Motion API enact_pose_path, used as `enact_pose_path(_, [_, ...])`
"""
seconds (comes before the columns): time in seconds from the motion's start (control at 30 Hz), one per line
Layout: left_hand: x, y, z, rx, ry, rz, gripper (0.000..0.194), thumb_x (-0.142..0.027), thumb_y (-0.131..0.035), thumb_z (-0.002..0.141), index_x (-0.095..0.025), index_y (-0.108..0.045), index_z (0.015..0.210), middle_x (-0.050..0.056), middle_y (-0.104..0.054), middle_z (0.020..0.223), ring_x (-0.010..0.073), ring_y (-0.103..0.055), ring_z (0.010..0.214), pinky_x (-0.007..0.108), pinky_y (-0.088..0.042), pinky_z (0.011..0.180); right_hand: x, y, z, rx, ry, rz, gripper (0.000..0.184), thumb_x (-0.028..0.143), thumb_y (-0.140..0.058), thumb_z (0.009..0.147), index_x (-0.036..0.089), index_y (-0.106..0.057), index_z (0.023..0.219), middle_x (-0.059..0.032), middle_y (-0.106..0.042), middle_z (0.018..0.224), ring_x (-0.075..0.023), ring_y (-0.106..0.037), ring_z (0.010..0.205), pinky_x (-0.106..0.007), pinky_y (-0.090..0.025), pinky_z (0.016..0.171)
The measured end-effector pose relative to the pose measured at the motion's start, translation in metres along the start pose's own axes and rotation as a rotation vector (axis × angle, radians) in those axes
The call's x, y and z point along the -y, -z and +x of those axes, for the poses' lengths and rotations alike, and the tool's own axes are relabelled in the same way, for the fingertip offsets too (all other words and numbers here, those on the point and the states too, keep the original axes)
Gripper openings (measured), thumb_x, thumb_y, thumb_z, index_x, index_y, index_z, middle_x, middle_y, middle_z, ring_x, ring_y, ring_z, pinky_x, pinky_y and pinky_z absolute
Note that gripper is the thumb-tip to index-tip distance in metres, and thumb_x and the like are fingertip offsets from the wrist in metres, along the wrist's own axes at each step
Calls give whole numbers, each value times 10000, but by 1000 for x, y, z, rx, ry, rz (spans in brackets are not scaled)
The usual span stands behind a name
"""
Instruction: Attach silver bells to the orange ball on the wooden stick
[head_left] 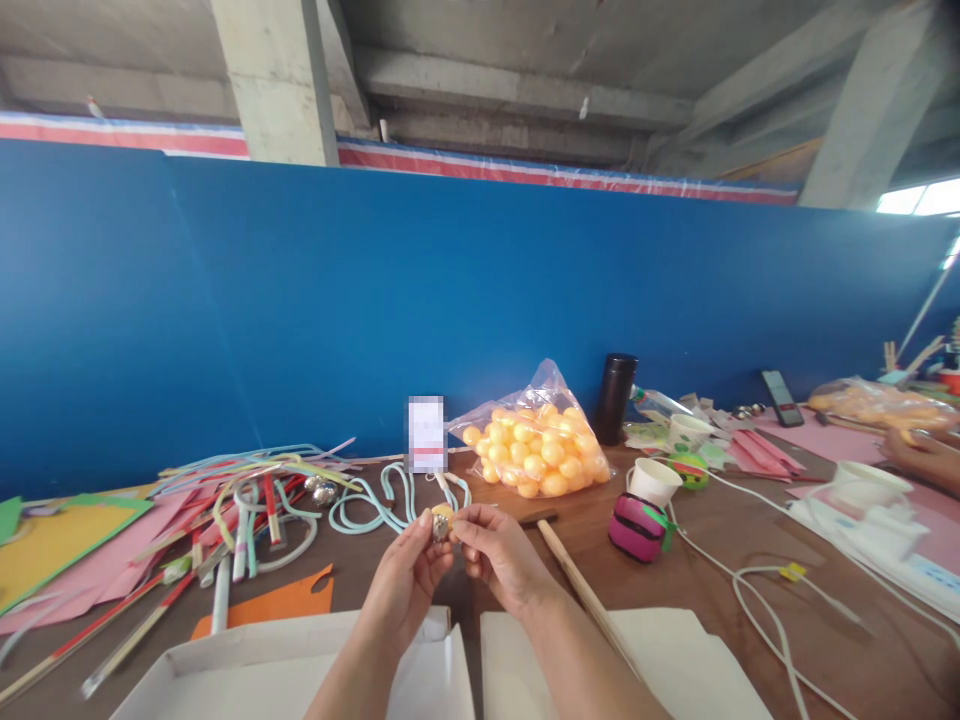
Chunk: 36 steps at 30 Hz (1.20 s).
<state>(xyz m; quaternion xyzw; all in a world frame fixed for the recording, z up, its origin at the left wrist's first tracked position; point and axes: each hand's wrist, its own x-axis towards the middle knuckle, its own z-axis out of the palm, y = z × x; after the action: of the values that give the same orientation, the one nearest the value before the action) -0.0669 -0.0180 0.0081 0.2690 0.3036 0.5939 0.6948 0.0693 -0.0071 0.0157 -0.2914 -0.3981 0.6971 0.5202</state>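
Note:
A small shiny silver bell [440,528] is held up between my two hands, just above the table. My left hand [409,572] pinches it between thumb and fingers. Against the top of the bell lies a small yellow piece [442,511], whose kind I cannot make out. My right hand [501,556] is closed at the right side, fingertips on this yellow piece and close to the bell. Behind the hands lie a light blue cord [367,508] and a badge [427,435]. A clear bag of orange balls [536,450] stands just beyond.
Coloured straws, sticks and paper crowd the left, with more silver bells [321,490]. A wooden stick [581,580], white boxes [300,655], a purple wrist weight [637,527], paper cups [655,482], a black bottle [615,398] and white cables [757,580] lie around. Another person's hand [924,460] shows far right.

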Motion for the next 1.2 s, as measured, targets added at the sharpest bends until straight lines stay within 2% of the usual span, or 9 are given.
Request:
enact_pose_path(0.6, [-1, 0, 0, 2, -6, -16, 183, -220, -598, 814, -103, -623, 953, 70, -680, 758, 94, -638, 602, 180, -558, 577, -1, -3, 0, -7, -2, 30, 239, 310, -784, 620, 152, -650, 739, 15, -600, 648, -45, -399, 473, -168, -280, 424])
enact_pose_path(0.97, [1, 3, 1, 23, -22, -1, 251, -234, -600, 815, -110, -606, 1033, 77, -676, 802, 93, -633, 631, 188, -556, 597, -3, -2, 0, -17, 12, 28, 221, 300, -775, 634, 148, -649, 734, 21, -583, 629, -47, -396, 474, -172, -281, 430])
enact_pose_path(1.2, [1, 4, 1, 13, -21, 11, 240, -237, -610, 807, -101, -604, 1005, 85, -676, 814, 97, -635, 638, 190, -556, 603, -6, 0, 2, -16, 19, 20, 213, 297, -761, 655, 146, -644, 750, 16, -587, 644, -46, -396, 477, -168, -284, 427])
